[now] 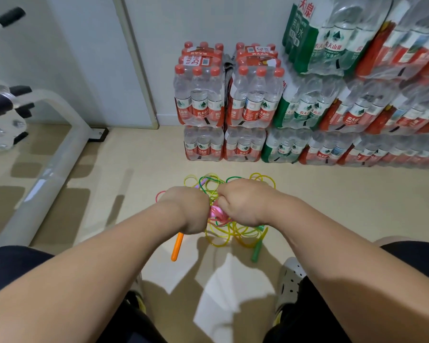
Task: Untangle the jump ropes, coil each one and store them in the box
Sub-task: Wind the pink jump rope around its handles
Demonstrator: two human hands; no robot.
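Together, left hand (186, 207) and right hand (243, 203) grip tangled jump ropes (229, 232) before stacked bottles (203, 102).

Worn items, as seen from my head camera. My left forearm (97, 263) and right forearm (332, 243) are bare. Dark, near-black legwear (10, 268) covers both my thighs. On my right foot is a pale grey clog (291, 278) with round holes in the upper. My left shoe (138, 288) is mostly hidden. Yellow-green trim shows low on both.
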